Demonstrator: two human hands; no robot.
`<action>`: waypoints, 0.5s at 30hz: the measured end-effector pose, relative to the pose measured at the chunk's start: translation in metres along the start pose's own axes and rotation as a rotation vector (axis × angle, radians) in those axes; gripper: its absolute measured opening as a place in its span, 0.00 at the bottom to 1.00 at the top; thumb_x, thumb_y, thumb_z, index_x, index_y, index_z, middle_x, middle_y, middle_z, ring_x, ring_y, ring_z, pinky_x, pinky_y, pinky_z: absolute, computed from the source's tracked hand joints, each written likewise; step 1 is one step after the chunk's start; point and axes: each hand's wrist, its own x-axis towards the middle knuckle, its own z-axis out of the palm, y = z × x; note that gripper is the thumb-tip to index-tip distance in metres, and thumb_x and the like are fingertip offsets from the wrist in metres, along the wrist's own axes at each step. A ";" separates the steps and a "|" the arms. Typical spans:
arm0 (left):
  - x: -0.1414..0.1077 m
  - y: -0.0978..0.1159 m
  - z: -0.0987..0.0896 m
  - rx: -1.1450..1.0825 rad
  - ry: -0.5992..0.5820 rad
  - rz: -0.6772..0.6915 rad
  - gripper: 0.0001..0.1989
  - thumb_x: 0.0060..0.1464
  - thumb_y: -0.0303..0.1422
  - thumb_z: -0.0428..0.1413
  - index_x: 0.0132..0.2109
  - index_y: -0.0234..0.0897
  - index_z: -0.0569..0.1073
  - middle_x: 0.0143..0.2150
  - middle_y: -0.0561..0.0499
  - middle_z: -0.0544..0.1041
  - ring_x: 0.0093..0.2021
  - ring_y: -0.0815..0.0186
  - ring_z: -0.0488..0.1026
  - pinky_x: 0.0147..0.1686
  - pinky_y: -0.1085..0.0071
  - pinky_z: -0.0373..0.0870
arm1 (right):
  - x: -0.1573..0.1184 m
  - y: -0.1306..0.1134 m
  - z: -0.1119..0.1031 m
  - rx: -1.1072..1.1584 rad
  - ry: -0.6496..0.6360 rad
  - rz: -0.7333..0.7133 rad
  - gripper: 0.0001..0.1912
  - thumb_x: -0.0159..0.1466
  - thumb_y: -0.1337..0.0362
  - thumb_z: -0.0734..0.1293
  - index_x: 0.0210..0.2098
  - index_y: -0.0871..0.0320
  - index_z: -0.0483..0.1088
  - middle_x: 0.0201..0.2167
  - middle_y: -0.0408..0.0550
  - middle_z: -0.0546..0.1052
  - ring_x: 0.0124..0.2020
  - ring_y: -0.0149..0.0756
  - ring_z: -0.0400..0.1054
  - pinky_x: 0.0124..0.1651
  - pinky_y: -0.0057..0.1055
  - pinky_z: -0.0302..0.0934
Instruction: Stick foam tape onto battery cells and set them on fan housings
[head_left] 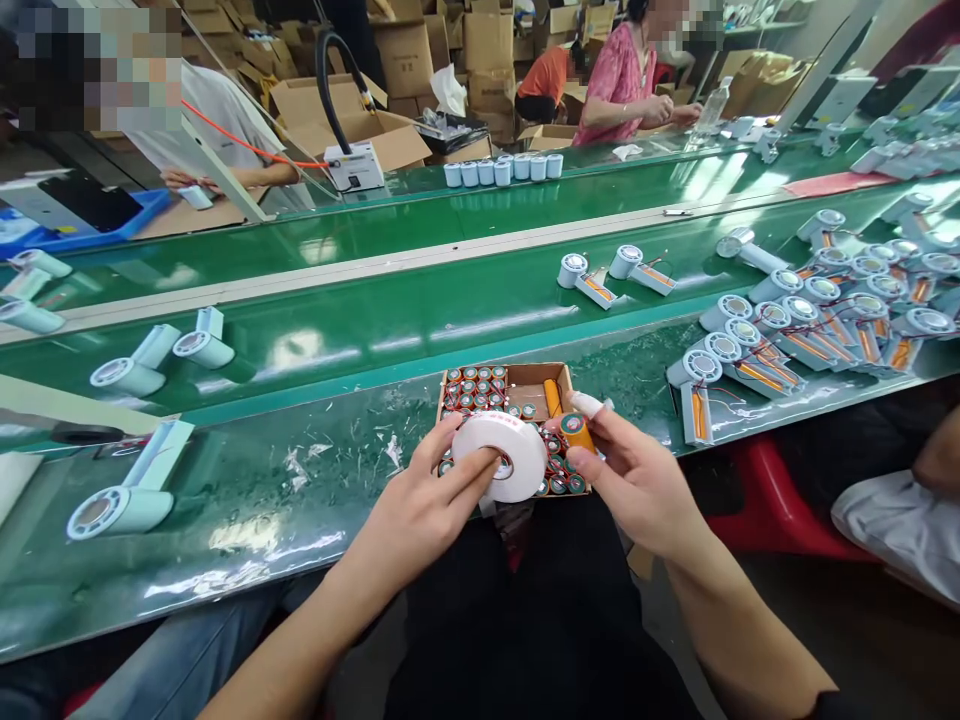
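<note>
My left hand (431,500) grips a roll of white tape (517,455), with fingers in its core. Between the thumb and fingers of my right hand (637,475) is an orange battery cell (576,432) with a dark green end. A white wrap covers one of my right fingertips. Below both hands sits a cardboard box (566,375) with several upright battery cells (472,385) and red wires. One orange cell (553,397) lies against the box's right side. The tape roll hides part of the box.
Many light blue fan-like housings (795,320) with orange cells crowd the bench at right. More housings (120,510) lie at left. A green conveyor (420,300) runs beyond the bench. Co-workers (615,85) sit across it, near blue cups (502,170) and cardboard boxes (487,60).
</note>
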 end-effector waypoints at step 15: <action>0.032 0.041 -0.012 0.117 0.101 -0.147 0.18 0.62 0.26 0.61 0.58 0.37 0.76 0.51 0.48 0.82 0.56 0.52 0.71 0.53 0.54 0.73 | 0.010 0.014 0.035 0.449 0.612 -0.073 0.21 0.65 0.58 0.76 0.56 0.49 0.73 0.51 0.49 0.81 0.53 0.47 0.77 0.57 0.51 0.73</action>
